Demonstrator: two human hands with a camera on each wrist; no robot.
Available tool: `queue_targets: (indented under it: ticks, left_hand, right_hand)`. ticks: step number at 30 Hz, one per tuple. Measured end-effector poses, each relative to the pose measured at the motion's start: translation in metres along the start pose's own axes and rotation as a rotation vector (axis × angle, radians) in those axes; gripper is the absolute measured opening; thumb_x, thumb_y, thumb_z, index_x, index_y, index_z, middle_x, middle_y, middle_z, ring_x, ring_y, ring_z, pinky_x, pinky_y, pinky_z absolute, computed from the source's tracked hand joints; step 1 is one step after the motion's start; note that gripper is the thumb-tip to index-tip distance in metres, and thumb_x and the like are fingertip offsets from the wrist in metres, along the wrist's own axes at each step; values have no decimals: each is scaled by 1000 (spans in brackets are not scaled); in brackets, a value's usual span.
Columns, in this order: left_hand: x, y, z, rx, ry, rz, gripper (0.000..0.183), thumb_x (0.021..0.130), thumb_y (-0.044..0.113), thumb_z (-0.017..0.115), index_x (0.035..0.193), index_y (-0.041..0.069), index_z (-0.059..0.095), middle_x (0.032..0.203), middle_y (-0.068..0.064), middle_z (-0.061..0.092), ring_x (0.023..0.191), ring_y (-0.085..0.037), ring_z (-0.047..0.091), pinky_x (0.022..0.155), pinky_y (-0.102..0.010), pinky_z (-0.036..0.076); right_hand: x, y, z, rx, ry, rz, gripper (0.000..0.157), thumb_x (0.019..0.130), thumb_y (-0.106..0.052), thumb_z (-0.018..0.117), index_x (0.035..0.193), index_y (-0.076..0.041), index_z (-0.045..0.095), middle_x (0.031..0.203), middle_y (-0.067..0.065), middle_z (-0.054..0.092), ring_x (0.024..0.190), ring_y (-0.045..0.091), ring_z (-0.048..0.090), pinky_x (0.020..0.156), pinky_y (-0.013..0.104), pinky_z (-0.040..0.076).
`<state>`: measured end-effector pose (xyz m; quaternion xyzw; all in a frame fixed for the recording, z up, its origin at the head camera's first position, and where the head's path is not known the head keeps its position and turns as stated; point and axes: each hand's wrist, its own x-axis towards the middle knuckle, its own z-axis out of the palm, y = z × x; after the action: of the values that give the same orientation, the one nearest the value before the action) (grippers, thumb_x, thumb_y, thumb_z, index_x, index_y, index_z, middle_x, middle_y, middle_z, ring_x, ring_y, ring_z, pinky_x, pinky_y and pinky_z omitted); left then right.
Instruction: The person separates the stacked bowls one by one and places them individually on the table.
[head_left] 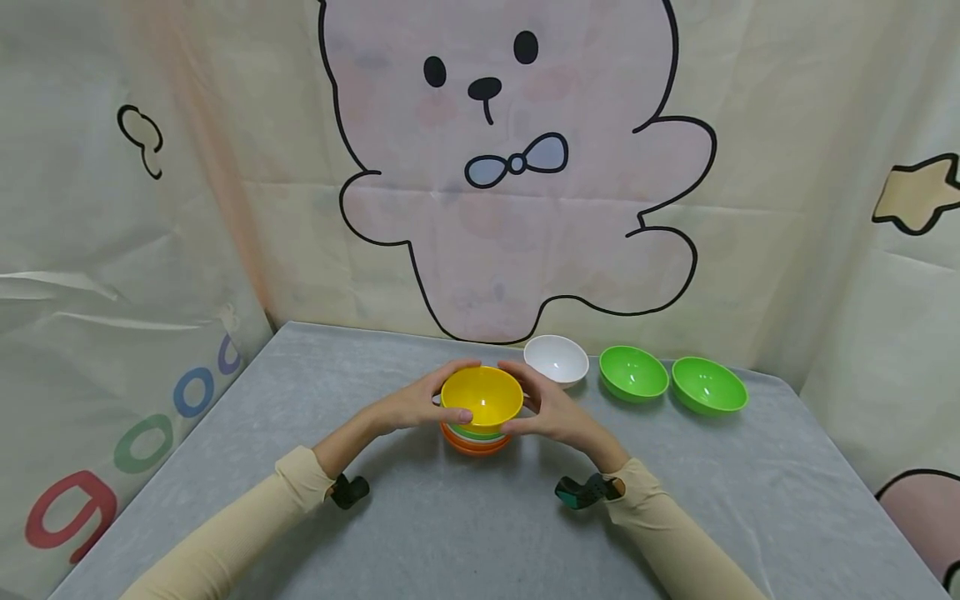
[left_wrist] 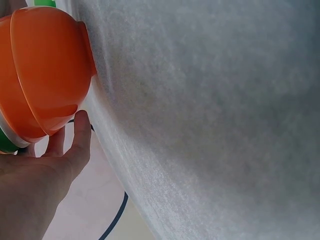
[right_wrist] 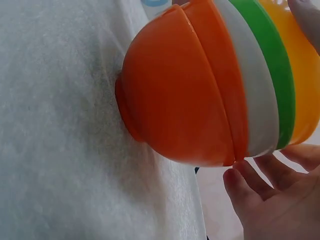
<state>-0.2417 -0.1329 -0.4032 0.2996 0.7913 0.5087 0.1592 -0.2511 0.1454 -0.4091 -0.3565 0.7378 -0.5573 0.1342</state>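
Beige sleeves lead to the left hand and right hand, both curled round the yellow bowl atop the stacked bowls; even, level pressure should seat it best.

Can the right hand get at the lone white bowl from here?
Likely yes, once freed: the right hand is occupied gripping the yellow bowl atop the stack, but the white bowl stands just beyond it, with no other bowl between.
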Motion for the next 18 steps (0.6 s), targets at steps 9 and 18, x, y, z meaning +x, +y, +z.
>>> queue_targets:
  ticks: [9, 18]
  left_hand:
    - [-1, 0, 1, 4, -1, 1, 83, 94, 37, 71, 160, 15, 27, 152, -6, 40, 128, -24, 45, 108, -52, 36]
    - [0, -1, 0, 6, 0, -5, 80, 95, 36, 71, 160, 18, 28, 153, -5, 39, 128, -24, 45, 109, -52, 36]
  right_hand:
    - [3, -2, 5, -32, 1, 26, 89, 86, -20, 84, 156, -3, 33, 149, 11, 44, 130, 29, 47, 109, 42, 39]
    - [7, -5, 6, -43, 5, 53, 90, 83, -21, 86, 155, -5, 35, 144, 9, 48, 125, 26, 51, 105, 38, 44]
